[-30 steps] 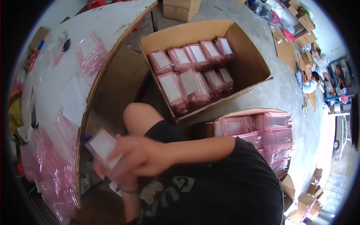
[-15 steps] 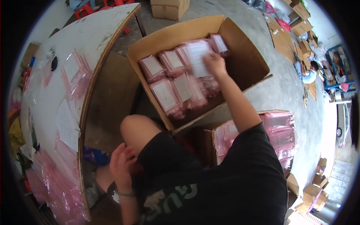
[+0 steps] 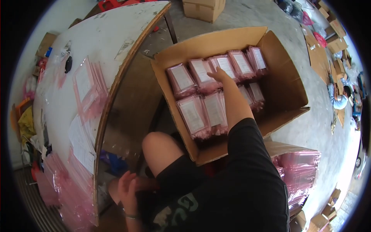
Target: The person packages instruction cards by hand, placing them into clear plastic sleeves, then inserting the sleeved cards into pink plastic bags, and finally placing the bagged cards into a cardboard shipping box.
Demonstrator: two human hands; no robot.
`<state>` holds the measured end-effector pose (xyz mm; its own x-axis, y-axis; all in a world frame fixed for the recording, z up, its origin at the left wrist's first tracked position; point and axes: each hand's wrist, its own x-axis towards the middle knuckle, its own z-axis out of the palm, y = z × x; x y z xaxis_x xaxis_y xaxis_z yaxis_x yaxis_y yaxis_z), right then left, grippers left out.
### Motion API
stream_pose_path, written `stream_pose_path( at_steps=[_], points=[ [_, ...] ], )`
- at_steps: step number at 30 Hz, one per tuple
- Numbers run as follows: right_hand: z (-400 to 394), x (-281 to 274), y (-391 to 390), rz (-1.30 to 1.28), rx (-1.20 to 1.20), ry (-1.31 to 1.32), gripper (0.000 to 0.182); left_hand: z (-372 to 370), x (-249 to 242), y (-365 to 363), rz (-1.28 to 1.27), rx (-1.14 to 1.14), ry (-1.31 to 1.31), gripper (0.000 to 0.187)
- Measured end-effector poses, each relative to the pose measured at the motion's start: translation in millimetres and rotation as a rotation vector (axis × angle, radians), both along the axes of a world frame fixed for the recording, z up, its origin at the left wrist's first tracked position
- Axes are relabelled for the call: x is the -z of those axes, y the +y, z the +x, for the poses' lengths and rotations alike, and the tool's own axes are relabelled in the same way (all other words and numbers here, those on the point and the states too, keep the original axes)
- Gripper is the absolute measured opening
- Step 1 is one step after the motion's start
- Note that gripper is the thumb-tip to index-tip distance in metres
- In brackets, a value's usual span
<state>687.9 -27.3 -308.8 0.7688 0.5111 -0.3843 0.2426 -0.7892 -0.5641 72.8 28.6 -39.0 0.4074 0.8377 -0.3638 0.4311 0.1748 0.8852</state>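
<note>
Inside a large cardboard box [image 3: 210, 43], pink plastic packets with white paper sheets stand in two rows of bundles. My right hand [image 3: 220, 75] reaches over the back row, fingers apart and holding nothing. Its fingertips overlap one back-row bundle [image 3: 201, 69], and a middle bundle [image 3: 225, 65] lies just beyond. The arm partly covers the front row, where a bundle [image 3: 192, 116] shows at the left corner. Low by my bent knee, my left hand [image 3: 127, 191] hangs open beside the table, fingers loosely spread.
On the left, a white table [image 3: 116, 36] holds a stack of pink plastic sleeves [image 3: 65, 189], papers [image 3: 82, 145] and more packets [image 3: 91, 87]. A second box [image 3: 278, 147] with pink packets [image 3: 299, 174] stands at my right. A person [image 3: 341, 101] sits far right near cardboard.
My right hand has let go of the white-labelled packet bundle, which now stands in the back row. The view has shifted, so the box appears farther right and lower. My left hand stays low.
</note>
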Motion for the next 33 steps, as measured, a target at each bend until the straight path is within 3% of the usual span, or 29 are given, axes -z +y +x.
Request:
stream_pose_path(
  at_steps=[3, 4, 6, 7, 8, 9, 10, 11, 14, 17, 18, 20, 22, 24, 26, 29, 33],
  points=[
    [-37, -2, 6, -0.115, -0.094, -0.082, 0.083, -11, -11, 11, 0.1, -0.024, 0.069, 0.035],
    [-65, -43, 6, -0.232, -0.034, -0.258, 0.072, -16, -14, 15, 0.172, -0.017, 0.096, 0.034],
    [-66, -24, 20, -0.136, 0.222, -0.608, 0.062, -14, -36, 8, 0.332, -0.082, 0.114, 0.032],
    [-78, -66, 9, 0.077, 0.291, -0.46, 0.053, -19, -41, 15, 0.436, -0.061, 0.105, 0.032],
    [-68, -58, 12, 0.474, 0.204, -0.55, 0.038, -30, -50, 21, 0.555, -0.061, 0.111, 0.031],
    [-118, -142, 27, 0.801, 0.152, -0.463, 0.027, -35, -67, 25, 0.692, -0.121, 0.173, 0.03],
    [-154, -178, 40, 1.009, 0.141, -0.475, 0.02, -37, -86, 27, 0.814, -0.165, 0.231, 0.029],
    [-183, -218, 48, 1.078, -0.03, -0.569, 0.018, -43, -98, 36, 0.887, -0.198, 0.295, 0.028],
    [-294, -300, 66, 1.425, -0.501, -0.419, 0.023, -63, -134, 53, 1.073, -0.194, 0.37, 0.027],
    [-397, -343, 85, 1.392, -1.015, -0.345, 0.038, -78, -165, 58, 1.347, -0.185, 0.578, 0.026],
    [-424, -355, 89, 1.264, -1.129, -0.433, 0.05, -86, -167, 59, 1.291, -0.226, 0.49, 0.025],
    [-478, -350, 116, 1.193, -1.234, -0.36, 0.068, -107, -158, 55, 1.17, -0.29, 0.296, 0.023],
    [-531, -330, 146, 1.182, -1.235, -0.602, 0.059, -111, -149, 45, 1.109, -0.324, 0.22, 0.022],
    [-559, -329, 160, 0.967, -1.37, -0.666, 0.047, -113, -134, 37, 1.08, -0.321, 0.132, 0.021],
    [-575, -334, 171, 0.531, -1.629, -0.528, 0.032, -120, -115, 29, 1.045, -0.295, 0.06, 0.021],
    [-576, -325, 178, 0.882, -1.56, -0.512, 0.015, -127, -94, 12, 0.843, -0.299, -0.216, 0.023],
    [-572, -335, 181, 1.395, -1.109, -0.574, 0.004, -129, -72, 6, 0.411, -0.336, -0.521, 0.032]
  ],
)
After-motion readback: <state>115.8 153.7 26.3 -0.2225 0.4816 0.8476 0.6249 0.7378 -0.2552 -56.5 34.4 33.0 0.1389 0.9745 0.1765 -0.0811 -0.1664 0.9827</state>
